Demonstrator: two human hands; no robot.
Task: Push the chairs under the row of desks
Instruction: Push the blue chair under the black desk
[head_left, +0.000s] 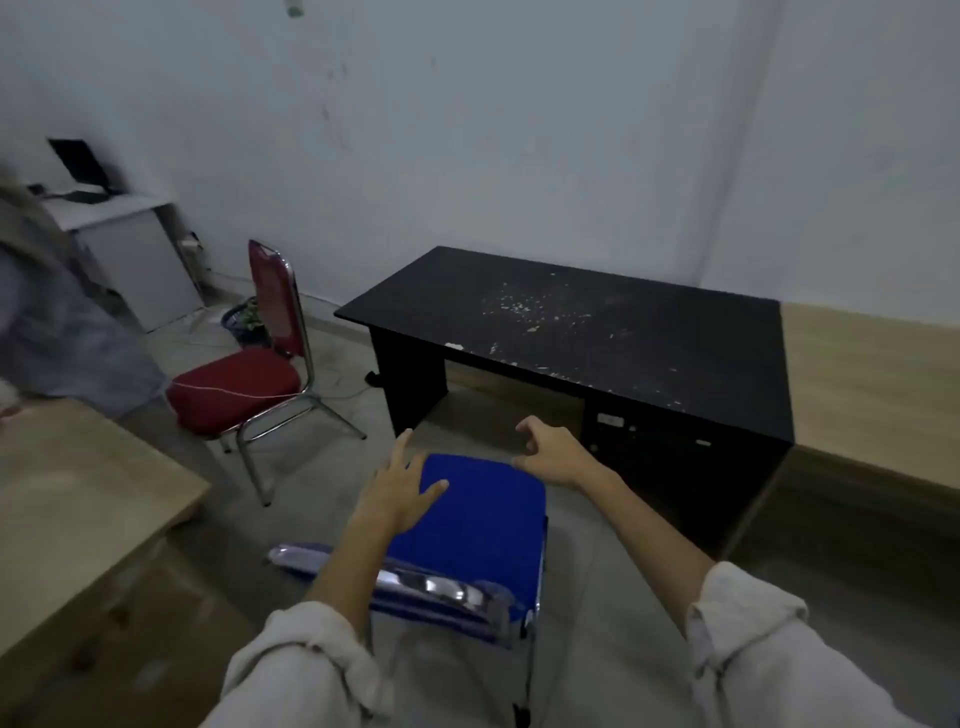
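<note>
Chairs: two, one blue chair (480, 525) and one red chair (244, 384). Desks: four in view, one black desk (597, 332), two wooden desks, at left (78, 499) and at right (872, 374), and one white desk (119, 234). Hands: two, left hand (397, 493) and right hand (550, 449).

Dim, bluish light (left edge blurred, warped).
</note>
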